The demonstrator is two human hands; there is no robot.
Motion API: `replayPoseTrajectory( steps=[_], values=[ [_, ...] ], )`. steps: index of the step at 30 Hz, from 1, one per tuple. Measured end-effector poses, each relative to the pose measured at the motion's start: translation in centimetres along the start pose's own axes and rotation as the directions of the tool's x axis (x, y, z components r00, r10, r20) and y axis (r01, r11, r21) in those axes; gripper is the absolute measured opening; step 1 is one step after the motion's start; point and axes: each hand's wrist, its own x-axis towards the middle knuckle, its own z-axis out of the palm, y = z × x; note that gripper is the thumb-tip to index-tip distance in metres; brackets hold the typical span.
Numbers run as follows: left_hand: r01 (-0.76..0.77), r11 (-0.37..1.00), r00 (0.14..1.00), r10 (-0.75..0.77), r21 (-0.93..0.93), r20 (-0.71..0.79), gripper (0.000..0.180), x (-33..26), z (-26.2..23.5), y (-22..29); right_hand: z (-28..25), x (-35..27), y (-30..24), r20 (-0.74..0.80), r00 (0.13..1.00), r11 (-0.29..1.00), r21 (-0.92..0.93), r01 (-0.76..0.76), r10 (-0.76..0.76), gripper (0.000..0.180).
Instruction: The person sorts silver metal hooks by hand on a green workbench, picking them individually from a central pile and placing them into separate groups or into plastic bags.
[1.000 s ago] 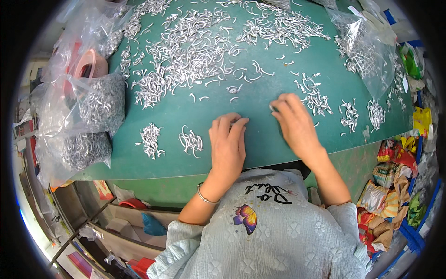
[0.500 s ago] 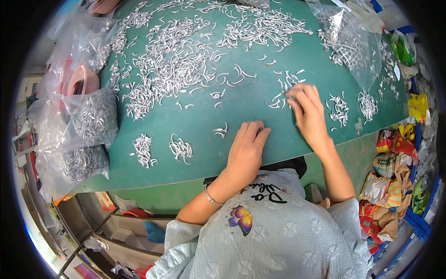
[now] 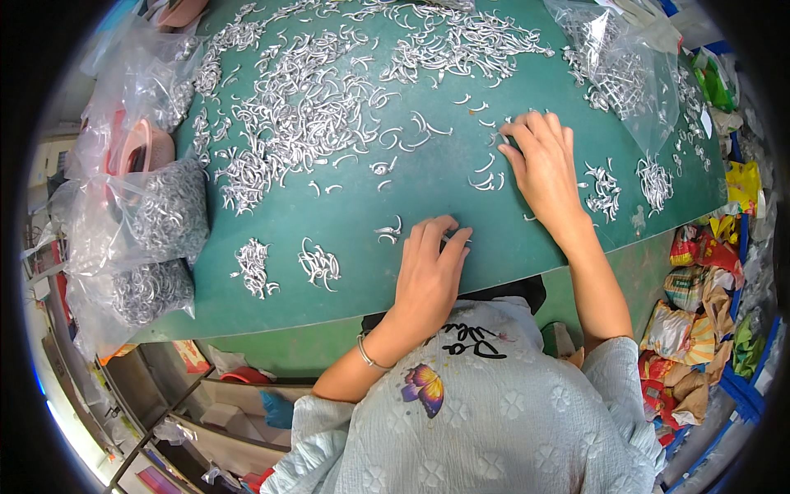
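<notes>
Two bare hands at curved silver-coloured metal-looking pieces (image 3: pixel 391 234) on a smooth green tabletop (image 3: pixel 362 292).
Nearest, the left hand (image 3: pixel 428 267) rests by the front edge, fingers curled; whether it grasps anything cannot be told. Just left of it lies a small cluster of these pieces; farther left, two small piles (image 3: pixel 318 263). Beyond, the right hand (image 3: pixel 545 169) reaches with bent fingers to loose pieces; its grip cannot be determined. Two more piles (image 3: pixel 603 193) lie to its right. Filled clear plastic bags (image 3: pixel 173 210) stand at the left side. Farthest, large heaps (image 3: pixel 309 103) of the pieces spread across the tabletop.
</notes>
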Motion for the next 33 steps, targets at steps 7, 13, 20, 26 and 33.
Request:
replayPoseTrajectory(
  steps=[7, 13, 20, 26, 33],
  values=[
    [0.01, 0.999, 0.999, -0.011, -0.039, -0.038, 0.022, -0.7, 0.3, -1.0, -2.7, -3.3, -2.0, 0.108, 0.994, 0.995, 0.1, 0.025, -0.036, 0.012],
    [0.02, 1.0, 0.997, -0.02, -0.002, -0.072, 0.021, -1.1, -0.1, -1.3, -3.0, -2.5, -2.5, 0.203, 0.978, 0.946, 0.323, -0.019, -0.05, 0.014],
    [0.042, 0.997, 0.997, -0.046, -0.065, -0.061, 0.026, -1.2, -0.3, -0.3, 0.1, 0.7, -0.4, 0.046, 0.998, 0.994, 0.096, 0.042, -0.047, 0.009],
    [0.129, 0.99, 0.989, -0.132, -0.053, -0.07, 0.032, -2.4, -1.5, -0.6, -2.7, -2.9, -1.9, 0.083, 0.996, 0.993, 0.11, -0.035, 0.026, 0.007],
    [0.083, 0.996, 0.996, -0.084, -0.028, -0.013, 0.03, -2.2, -0.6, -0.9, -3.3, -4.7, -3.8, 0.163, 0.986, 0.98, 0.19, -0.053, 0.022, 0.02]
  ],
)
